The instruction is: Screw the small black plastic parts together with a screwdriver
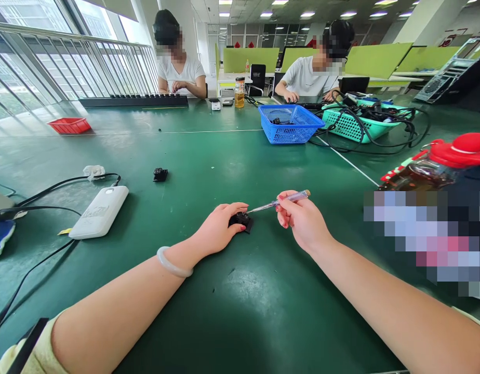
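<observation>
On the green tabletop [177, 192], my left hand [218, 228] grips a small black part [242, 221] between thumb and fingers; its exact kind is unclear. My right hand [298, 215] is closed around the clear handle of a thin screwdriver [290, 198]. The metal shaft slants down to the left, and its tip meets or nearly meets the upper right of the black part. A similar black piece [160, 174] lies by itself farther off to the left.
A white power bank [100, 212] with black cables lies left. Beyond are a red tray [69, 125], a blue basket [290, 122], a green basket [352, 122] heaped with cables, and a jar [239, 92]. A red-lidded bottle [430, 161] stands right. Two people sit across the table.
</observation>
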Motion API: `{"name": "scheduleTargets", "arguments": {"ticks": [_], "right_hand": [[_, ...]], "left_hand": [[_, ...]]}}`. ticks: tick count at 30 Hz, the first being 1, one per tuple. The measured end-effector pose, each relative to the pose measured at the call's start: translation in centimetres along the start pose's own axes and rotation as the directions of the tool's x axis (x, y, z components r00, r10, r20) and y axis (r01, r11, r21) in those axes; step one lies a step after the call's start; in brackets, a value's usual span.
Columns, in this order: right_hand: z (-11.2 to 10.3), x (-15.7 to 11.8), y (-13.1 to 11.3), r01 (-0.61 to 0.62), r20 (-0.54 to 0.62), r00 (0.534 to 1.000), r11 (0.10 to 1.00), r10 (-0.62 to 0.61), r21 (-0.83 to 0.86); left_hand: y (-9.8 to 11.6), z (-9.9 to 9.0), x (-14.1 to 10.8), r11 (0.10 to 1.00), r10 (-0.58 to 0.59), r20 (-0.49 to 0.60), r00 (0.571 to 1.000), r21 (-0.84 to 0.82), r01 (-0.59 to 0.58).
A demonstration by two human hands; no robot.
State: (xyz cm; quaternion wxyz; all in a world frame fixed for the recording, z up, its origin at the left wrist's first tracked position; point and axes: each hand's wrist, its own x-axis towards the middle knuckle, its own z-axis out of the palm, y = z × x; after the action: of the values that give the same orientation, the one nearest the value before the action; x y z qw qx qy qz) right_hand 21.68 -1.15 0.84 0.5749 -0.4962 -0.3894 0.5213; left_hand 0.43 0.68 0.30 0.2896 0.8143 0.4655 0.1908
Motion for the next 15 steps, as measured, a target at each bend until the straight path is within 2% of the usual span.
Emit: {"name": "scheduleTargets", "arguments": {"ticks": [7,15], "right_hand": [[0.03,0.39,0.4,-0.103,-0.023,0.994,0.982,0.108,0.159],[-0.35,1.02,0.85,-0.215,-0.024,0.973,0.944,0.228,0.252]], "left_hand": [[-0.12,0.03,0.06,1.0,-0.016,0.009,1.0,0.015,0.016],[0.09,-0.07,-0.02,1.0,-0.017,0.004,1.0,-0.001,0.017]]}}
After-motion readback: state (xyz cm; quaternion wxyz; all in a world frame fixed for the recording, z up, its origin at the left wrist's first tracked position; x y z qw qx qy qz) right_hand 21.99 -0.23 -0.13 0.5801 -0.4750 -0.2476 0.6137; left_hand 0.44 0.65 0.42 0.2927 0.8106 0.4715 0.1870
